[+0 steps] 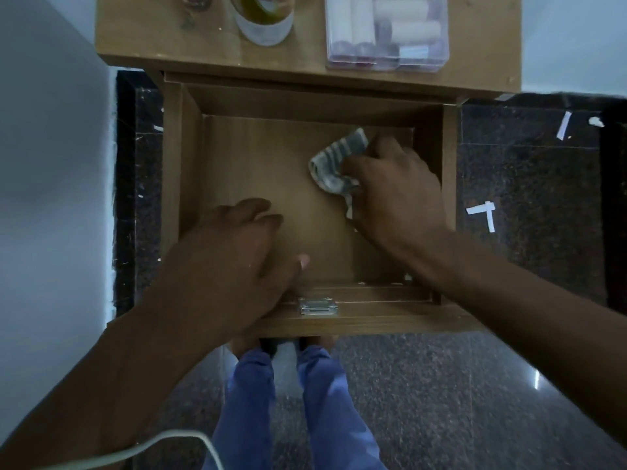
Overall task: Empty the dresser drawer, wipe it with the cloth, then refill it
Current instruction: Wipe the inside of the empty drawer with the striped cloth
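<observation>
The wooden dresser drawer [258,157] stands pulled out below me, its floor bare apart from a grey-and-white striped cloth [334,161] at the right rear. My right hand [397,184] grips that cloth and presses it onto the drawer floor near the right wall. My left hand [234,256] rests flat over the drawer's front left part, fingers straight and pointing right, the thumb near the front panel. A metal lock plate [318,306] sits on the front panel.
On the dresser top [142,39] stand a clear plastic box [386,32] holding several rolls, a white-based container [263,18] and a glass item at the far edge. Dark granite floor surrounds the dresser; a white wall runs along the left. My legs stand below the drawer front.
</observation>
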